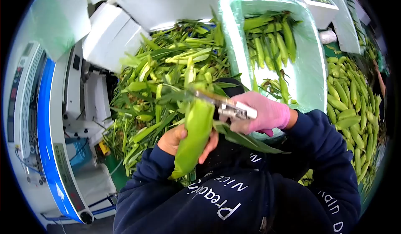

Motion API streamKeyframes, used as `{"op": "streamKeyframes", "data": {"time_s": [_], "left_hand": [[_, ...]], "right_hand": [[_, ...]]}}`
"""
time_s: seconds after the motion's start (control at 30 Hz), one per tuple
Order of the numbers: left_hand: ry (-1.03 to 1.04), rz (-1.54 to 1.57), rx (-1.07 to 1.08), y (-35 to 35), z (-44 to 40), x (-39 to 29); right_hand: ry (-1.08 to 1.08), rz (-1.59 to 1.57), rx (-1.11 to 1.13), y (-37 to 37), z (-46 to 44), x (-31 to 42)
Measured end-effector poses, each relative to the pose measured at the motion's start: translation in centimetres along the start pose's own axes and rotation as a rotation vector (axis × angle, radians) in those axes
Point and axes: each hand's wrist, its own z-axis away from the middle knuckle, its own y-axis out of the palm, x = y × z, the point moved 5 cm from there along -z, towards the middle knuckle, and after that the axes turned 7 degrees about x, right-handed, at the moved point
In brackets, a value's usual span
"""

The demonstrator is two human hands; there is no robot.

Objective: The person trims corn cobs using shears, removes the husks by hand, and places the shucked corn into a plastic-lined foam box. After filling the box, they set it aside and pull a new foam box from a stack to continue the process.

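Note:
My left hand (171, 140), bare, is wrapped round a green ear of corn in its husk (194, 138), with fingertips showing on its far side. The ear stands tilted, its top end away from me. My right hand (267, 113), in a pink glove, grips a pair of pruning shears (238, 110) with pale handles. Their blades lie across the top end of the ear, where motion blurs the edge. A long loose leaf (246, 140) hangs below the shears.
Cut husks and leaves (142, 104) are heaped ahead and left. A foam box lined with green plastic (232, 37) holds several ears of corn (271, 46). More ears (348, 96) are piled at right. A blue and white machine (46, 125) stands left, near white foam boxes (110, 35).

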Motion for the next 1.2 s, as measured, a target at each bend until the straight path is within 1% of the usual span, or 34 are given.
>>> {"op": "streamKeyframes", "data": {"time_s": [0.03,0.07,0.1,0.13,0.17,0.2,0.23,0.27,0.3,0.37,0.43,0.5,0.57,0.6,0.7,0.73,0.77,0.83,0.87,0.9,0.97,1.03,1.1,1.17,1.2], "left_hand": [[0.103,0.002,-0.076,-1.0,0.8,-0.4],[0.23,-0.023,-0.228,-1.9,1.7,-1.2],[0.36,-0.047,-0.384,-2.9,2.7,-2.4],[0.47,-0.041,-0.475,-5.6,4.3,-3.6],[0.581,-0.034,-0.569,-8.1,6.1,-4.9],[0.82,0.21,-0.817,-8.8,7.5,-5.5],[0.971,0.268,-0.909,-9.1,8.7,-6.5],[1.086,0.241,-0.93,-10.1,10.1,-7.2],[1.191,0.211,-0.942,-11.1,11.3,-7.8],[1.323,0.179,-0.981,-11.4,11.6,-8.5],[1.431,0.175,-1.05,-10.3,10.0,-9.0],[1.456,0.164,-0.978,-9.2,8.4,-9.1],[1.479,0.145,-0.866,-8.2,6.9,-8.7],[1.502,0.118,-0.883,-6.7,6.0,-8.5],[1.457,0.091,-0.851,-5.6,4.3,-7.0],[1.438,0.104,-0.86,-5.7,4.0,-6.7],[1.419,0.118,-0.869,-5.8,3.7,-6.5],[1.385,0.168,-0.878,-6.1,2.9,-6.3],[1.366,0.201,-0.882,-6.1,2.8,-6.3],[1.351,0.235,-0.888,-6.2,2.8,-6.3],[1.27,0.356,-0.868,-6.9,3.0,-6.4],[1.192,0.431,-0.82,-7.9,3.3,-6.4],[1.203,0.429,-0.831,-7.6,3.7,-6.9],[1.23,0.444,-0.844,-6.1,4.0,-7.6],[1.247,0.342,-0.867,-5.6,4.2,-7.6]], "right_hand": [[-0.034,-0.138,-0.063,0.2,-1.0,0.4],[0.025,-0.242,-0.148,0.0,-1.3,1.3],[0.144,-0.344,-0.242,-0.2,-1.1,2.3],[0.098,-0.295,-0.338,-0.7,-1.2,2.2],[0.049,-0.271,-0.381,-0.4,-1.2,2.4],[0.002,-0.245,-0.424,-0.2,-1.1,2.6],[-0.044,-0.244,-0.42,0.9,-0.9,3.1],[-0.06,-0.288,-0.359,2.3,-0.9,3.0],[0.044,-0.23,-0.215,3.5,-1.4,2.9],[0.043,-0.091,-0.014,6.2,-2.0,1.0],[0.211,-0.078,0.043,8.5,-3.1,-2.5],[0.251,-0.2,0.079,9.5,-4.6,-4.7],[0.195,-0.389,-0.001,9.3,-6.1,-5.3],[0.18,-0.293,-0.064,8.6,-6.7,-4.8],[0.027,-0.339,-0.21,7.4,-7.9,-3.7],[0.04,-0.211,-0.234,6.7,-8.0,-3.1],[-0.015,-0.064,-0.267,6.3,-8.0,-3.0],[-0.018,-0.058,-0.326,6.5,-8.1,-3.1],[-0.033,0.013,-0.368,6.5,-8.1,-3.2],[0.014,0.064,-0.366,6.6,-7.8,-2.9],[-0.045,0.142,-0.377,7.2,-7.6,-2.0],[-0.037,0.234,-0.369,7.8,-7.3,-1.7],[0.027,0.182,-0.385,7.8,-7.1,-1.3],[0.042,0.277,-0.398,7.0,-7.2,-0.1],[0.049,0.323,-0.405,6.5,-7.3,0.4]]}}
